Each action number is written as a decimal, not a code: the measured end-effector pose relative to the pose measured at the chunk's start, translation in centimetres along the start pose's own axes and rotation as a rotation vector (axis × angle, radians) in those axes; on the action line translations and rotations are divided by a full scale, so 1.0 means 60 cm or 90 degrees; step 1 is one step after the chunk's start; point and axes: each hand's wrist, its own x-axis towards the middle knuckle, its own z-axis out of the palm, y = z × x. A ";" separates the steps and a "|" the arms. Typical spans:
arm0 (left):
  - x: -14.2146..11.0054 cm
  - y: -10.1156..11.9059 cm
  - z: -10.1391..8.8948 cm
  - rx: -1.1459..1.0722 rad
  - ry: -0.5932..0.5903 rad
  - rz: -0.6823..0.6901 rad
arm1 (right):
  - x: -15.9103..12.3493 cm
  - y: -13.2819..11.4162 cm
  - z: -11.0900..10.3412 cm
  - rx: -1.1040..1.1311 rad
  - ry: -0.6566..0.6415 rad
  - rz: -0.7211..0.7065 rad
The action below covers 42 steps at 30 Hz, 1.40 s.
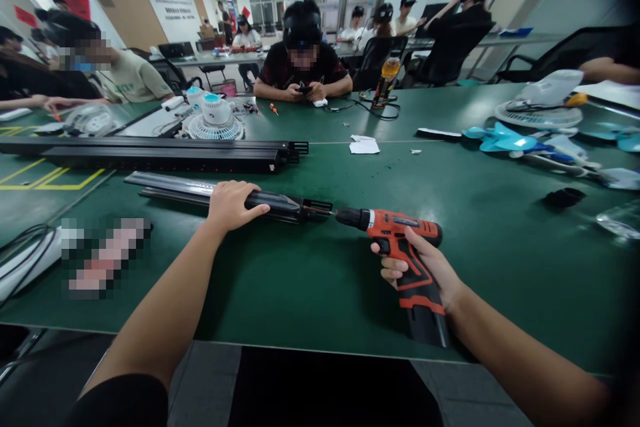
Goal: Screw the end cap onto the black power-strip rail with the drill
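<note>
A green table (290,300) ran to a straight near edge, with open room between the drill (407,230) and blue fan blades (505,140). The left hand (235,205) clasped a black bar (280,204) lying mid-table, before longer bars (165,155); the right hand (443,273) gripped the drill, its tip at the bar's right end.

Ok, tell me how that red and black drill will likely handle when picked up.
The drill should feel stiff, given its hard-looking casing. It is probably heavy for its size, with that bulky dark base. It seems unlikely to slip, since the right hand wraps its grip.
</note>
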 end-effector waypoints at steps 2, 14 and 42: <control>-0.001 0.001 0.000 -0.003 0.008 -0.003 | 0.001 0.001 0.000 -0.002 0.005 -0.007; 0.000 0.002 -0.002 -0.001 0.001 -0.003 | 0.000 0.002 0.002 -0.030 0.021 -0.027; 0.000 0.003 -0.004 0.001 -0.012 0.002 | -0.001 0.000 0.002 -0.053 0.026 -0.023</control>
